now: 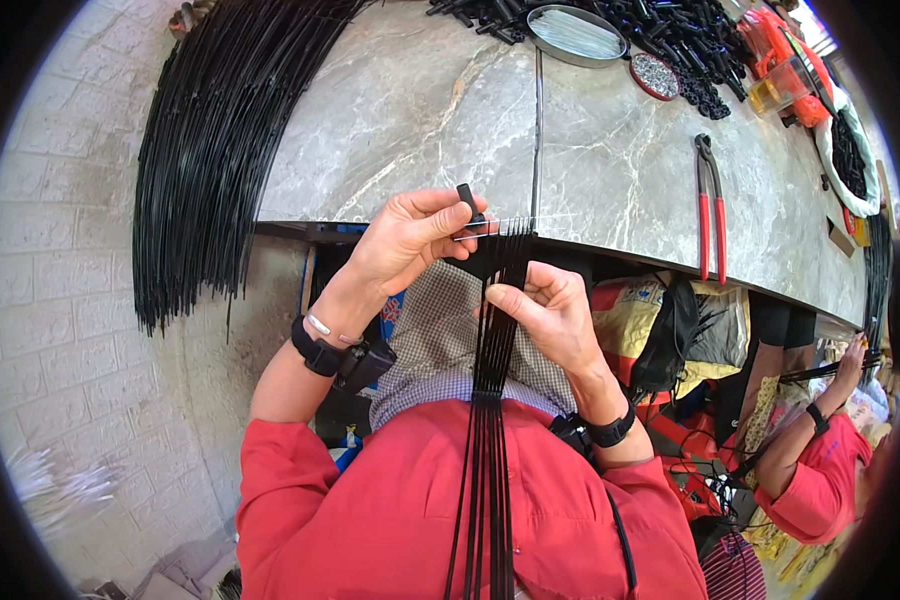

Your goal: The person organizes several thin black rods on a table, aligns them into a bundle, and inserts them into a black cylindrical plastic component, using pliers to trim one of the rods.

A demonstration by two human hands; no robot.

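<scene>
My left hand (402,242) pinches a short black tube (466,203) between thumb and fingers, in front of the table's near edge. Two thin, pale, needle-like rods (550,219) run sideways from beside these fingers, across the upper ends of several thin black rods (492,365). Those black rods hang side by side down past my red shirt. My right hand (555,312) is closed at the right edge of the rods, thumb pressed against them. Its fingertips are partly hidden, as is the exact grip on the pale rods.
A thick bunch of black rods (220,150) hangs over the grey table (400,120) at left. Red-handled pliers (720,235), an oval tin (580,52), a small red dish (655,92) and piled black tubes (690,45) lie right. A co-worker's arm (805,430) is far right.
</scene>
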